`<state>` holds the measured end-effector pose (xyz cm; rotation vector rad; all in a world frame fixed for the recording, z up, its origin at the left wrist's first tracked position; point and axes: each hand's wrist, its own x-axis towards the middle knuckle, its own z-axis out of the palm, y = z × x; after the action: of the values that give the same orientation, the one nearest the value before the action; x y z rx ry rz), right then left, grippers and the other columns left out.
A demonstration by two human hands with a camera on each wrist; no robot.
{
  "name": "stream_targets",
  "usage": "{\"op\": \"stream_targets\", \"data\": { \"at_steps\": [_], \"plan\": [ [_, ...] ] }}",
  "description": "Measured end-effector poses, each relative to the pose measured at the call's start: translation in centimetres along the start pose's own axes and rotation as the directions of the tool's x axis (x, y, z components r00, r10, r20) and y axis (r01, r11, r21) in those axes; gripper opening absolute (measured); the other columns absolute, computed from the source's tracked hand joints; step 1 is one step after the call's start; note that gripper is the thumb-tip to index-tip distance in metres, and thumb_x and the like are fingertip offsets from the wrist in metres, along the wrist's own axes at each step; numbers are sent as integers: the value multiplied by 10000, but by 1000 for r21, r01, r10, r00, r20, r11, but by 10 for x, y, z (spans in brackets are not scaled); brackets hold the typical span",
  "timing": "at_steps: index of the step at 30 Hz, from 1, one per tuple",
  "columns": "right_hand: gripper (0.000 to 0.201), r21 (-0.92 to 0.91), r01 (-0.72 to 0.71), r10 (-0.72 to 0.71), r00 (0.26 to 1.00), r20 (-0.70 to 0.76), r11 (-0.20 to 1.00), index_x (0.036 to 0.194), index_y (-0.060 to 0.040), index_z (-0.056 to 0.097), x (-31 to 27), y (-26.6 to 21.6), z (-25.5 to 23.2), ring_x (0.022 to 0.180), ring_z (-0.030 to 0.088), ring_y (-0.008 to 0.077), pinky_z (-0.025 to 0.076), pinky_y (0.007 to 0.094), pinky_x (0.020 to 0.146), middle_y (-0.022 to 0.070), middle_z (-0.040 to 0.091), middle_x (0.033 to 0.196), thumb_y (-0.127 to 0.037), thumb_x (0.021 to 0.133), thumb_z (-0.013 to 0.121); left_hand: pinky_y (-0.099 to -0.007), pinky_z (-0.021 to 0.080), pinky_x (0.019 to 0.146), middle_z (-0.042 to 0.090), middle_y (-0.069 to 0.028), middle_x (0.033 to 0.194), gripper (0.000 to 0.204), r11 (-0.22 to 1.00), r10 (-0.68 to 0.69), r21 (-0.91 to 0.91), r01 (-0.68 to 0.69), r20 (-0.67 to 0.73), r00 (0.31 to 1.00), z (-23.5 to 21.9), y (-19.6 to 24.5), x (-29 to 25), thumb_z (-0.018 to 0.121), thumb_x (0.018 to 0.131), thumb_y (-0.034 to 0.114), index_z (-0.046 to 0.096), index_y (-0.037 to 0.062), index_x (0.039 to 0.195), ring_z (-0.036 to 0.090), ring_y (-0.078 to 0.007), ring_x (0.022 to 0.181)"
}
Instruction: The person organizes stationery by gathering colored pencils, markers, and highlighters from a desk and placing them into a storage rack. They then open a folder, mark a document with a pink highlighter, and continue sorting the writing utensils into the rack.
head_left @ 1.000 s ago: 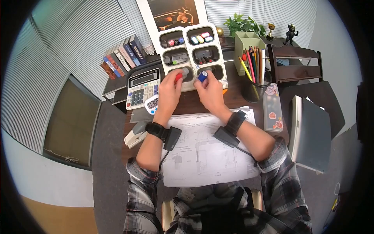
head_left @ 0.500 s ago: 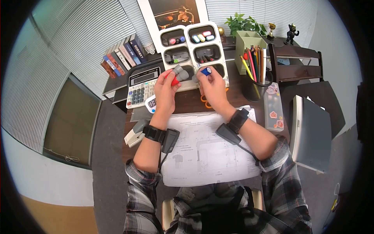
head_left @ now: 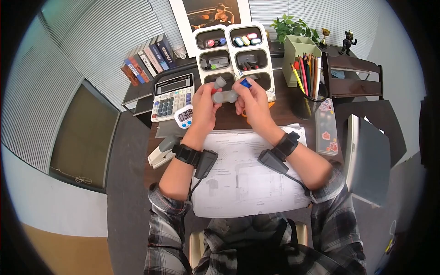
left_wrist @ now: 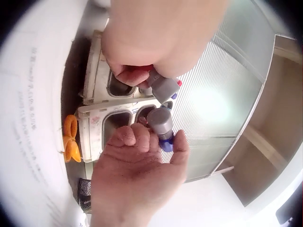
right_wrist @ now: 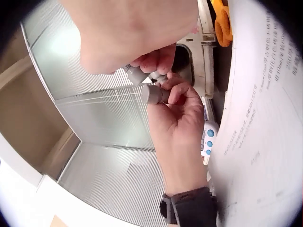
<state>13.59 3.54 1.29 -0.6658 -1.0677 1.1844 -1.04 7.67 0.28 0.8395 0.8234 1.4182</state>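
My left hand (head_left: pixel 205 105) holds two small grey-capped pieces in curled fingers. One grey cap (head_left: pixel 220 82) points up, and red shows beside it. The other grey cap (head_left: pixel 223 97) points toward my right hand. In my right hand (head_left: pixel 255 103) I pinch a grey-capped piece whose blue end (head_left: pixel 246 83) shows at the fingertips. From the left wrist view, its grey cap (left_wrist: pixel 160 119) sits above a dark neck and blue body (left_wrist: pixel 165 144). Both hands are close together before the lower compartments of a white organizer (head_left: pixel 232 57); the fingers hide most of the pieces.
Orange scissors (head_left: pixel 270 104) lie by my right hand. Left are a calculator (head_left: pixel 173 98), timer (head_left: pixel 184 117) and stapler (head_left: pixel 160 155). Right stand a green holder (head_left: pixel 293 55), a mesh cup (head_left: pixel 306 109) of pencils and a clear box (head_left: pixel 326 130). Printed sheets (head_left: pixel 250 178) lie under my forearms.
Both hands have drawn back from the lower compartments and come closer together. The grey caps have come into fuller view, and the blue piece has turned in my right hand.
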Motion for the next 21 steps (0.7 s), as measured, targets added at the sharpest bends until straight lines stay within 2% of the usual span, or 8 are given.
{"op": "stream_targets", "data": {
  "at_steps": [1,2,4,7,14,16,21],
  "plan": [
    [181,-36,58,-57,998,25,998,940,-13,613,-1,0,1,508,473,53,367,238,469,-10,527,604,-192,940,646,-221,447,591,631,-50,943,233,997,35,75,-35,-5,999,-1,-3,1,604,964,269,593,52,1048,570,-82,763],
    [181,-36,58,-57,998,26,998,940,-13,613,-1,2,1,508,473,53,367,238,469,-10,527,604,-192,940,646,-221,447,591,631,-50,943,233,997,36,75,-35,-7,999,-1,-4,0,604,964,269,593,52,1048,570,-82,763],
    [174,-294,216,-212,976,46,931,987,-18,620,1,9,-1,541,449,30,360,225,492,-22,539,630,-172,925,672,-224,468,619,632,-47,947,252,981,81,173,-83,19,997,-2,-6,0,601,973,293,587,56,1057,587,-86,786],
    [192,-373,222,-219,974,49,901,1020,-29,624,-1,9,0,561,433,20,356,221,505,-27,540,645,-174,912,688,-225,476,626,632,-51,948,262,982,83,167,-84,11,996,-2,-8,0,602,978,303,586,53,1056,592,-88,790],
    [204,-372,191,-181,981,63,908,1031,-33,621,-1,9,0,574,527,29,419,220,531,0,599,665,-177,906,694,-218,469,593,632,-58,936,275,986,78,145,-76,-9,997,-2,-8,1,602,984,308,582,41,1048,586,-87,757],
    [212,-309,151,-143,989,47,939,1037,-35,620,-2,6,1,576,580,47,448,226,538,17,632,686,-182,904,696,-215,463,567,632,-61,918,275,988,53,144,-57,31,998,-4,-8,1,610,982,300,581,34,1043,576,-87,709],
    [210,-312,137,-130,991,43,940,1035,-34,623,-1,8,-2,567,593,57,449,228,528,27,641,689,-188,909,687,-215,465,558,637,-66,918,278,985,65,158,-67,20,998,-3,-8,1,624,976,286,577,24,1059,569,-85,683]
  ]
}}
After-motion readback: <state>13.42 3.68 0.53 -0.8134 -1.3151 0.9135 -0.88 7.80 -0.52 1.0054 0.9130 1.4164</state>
